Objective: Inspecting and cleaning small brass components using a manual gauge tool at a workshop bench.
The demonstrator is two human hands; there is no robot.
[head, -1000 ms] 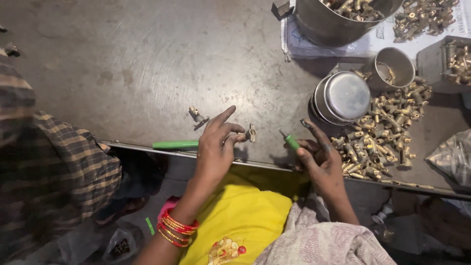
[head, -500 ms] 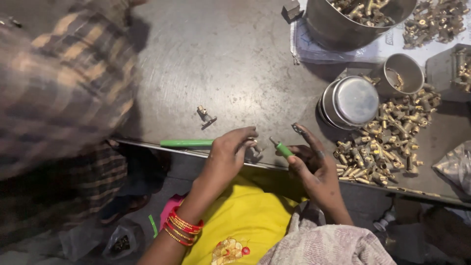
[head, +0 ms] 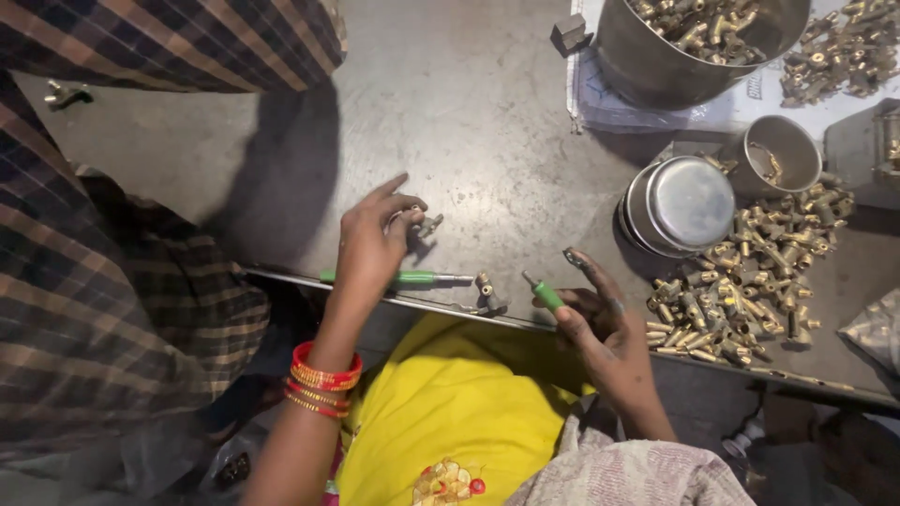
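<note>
My left hand (head: 373, 239) pinches a small brass fitting (head: 427, 225) just above the grey metal table (head: 487, 122), fingers closed on it. My right hand (head: 592, 314) holds a green-handled tool (head: 546, 294) near the table's front edge, index finger stretched out. A second green-handled screwdriver (head: 412, 277) lies along the front edge under my left wrist. Another brass fitting (head: 487, 292) stands on the edge between my hands. A heap of brass fittings (head: 750, 272) lies to the right of my right hand.
A person in a checked shirt (head: 103, 281) leans in at the left, reaching over the table's top left. Stacked steel bowls (head: 680, 201), a small steel cup (head: 783, 155) and a large steel pot (head: 694, 37) full of fittings stand at the right.
My left hand moved up off the table edge, lifting a fitting. The person in the checked shirt leaned further over the table. My right hand stays put with the tool.
</note>
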